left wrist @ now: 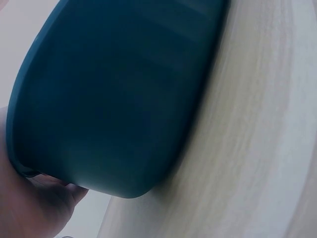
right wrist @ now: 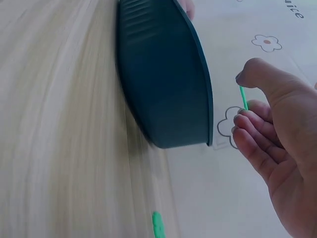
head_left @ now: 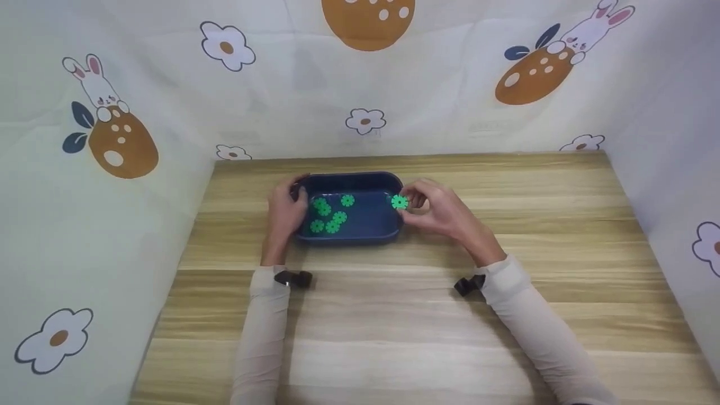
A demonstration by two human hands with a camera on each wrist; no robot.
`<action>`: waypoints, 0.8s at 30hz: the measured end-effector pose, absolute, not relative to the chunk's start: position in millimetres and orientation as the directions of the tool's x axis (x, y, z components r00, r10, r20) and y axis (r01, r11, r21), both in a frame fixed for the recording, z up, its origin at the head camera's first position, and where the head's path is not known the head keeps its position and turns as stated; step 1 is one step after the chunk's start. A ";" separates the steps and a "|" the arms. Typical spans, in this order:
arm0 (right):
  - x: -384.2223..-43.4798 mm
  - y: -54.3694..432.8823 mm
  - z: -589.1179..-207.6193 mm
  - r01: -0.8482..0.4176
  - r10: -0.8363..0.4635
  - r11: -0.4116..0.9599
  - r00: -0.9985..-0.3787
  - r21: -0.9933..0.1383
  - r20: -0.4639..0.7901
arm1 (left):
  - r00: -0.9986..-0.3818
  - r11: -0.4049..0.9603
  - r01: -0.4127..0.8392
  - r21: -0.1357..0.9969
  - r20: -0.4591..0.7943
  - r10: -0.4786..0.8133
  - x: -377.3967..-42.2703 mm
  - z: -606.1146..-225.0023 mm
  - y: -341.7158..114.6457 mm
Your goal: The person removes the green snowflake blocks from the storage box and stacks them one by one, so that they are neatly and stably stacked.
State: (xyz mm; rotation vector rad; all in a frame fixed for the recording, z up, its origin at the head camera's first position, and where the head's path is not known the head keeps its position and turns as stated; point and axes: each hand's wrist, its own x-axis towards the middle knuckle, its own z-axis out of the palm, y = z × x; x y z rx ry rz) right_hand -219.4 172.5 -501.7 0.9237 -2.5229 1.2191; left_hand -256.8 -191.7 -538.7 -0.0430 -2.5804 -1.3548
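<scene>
A dark blue rectangular plastic tub (head_left: 360, 239) stands on the wooden table with several green notched discs, flower-like with a centre hole, lying in its left half; one disc (head_left: 347, 200) lies apart from the others. My left hand (head_left: 287, 208) grips the tub's left end, thumb over the rim and fingers round the outside. At the right rim my right hand (head_left: 436, 208) pinches a single green notched disc (head_left: 399, 202) between thumb and fingertips. The right wrist view shows that held disc (right wrist: 243, 97) edge-on, beside the tub wall (right wrist: 168, 74).
The wood-grain table (head_left: 382, 326) is bounded by a white patterned cloth (head_left: 292, 112) at the back and both sides. A green piece (right wrist: 158, 225), cut off by the frame, shows at the bottom of the right wrist view. A black wrist mount (head_left: 294, 279) sits on the left sleeve.
</scene>
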 end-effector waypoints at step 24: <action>-221.9 228.9 -519.0 -0.501 -0.377 0.656 -0.865 -0.565 0.330 | -0.964 0.566 0.174 0.805 0.256 -0.068 -258.3 -540.8 -191.5</action>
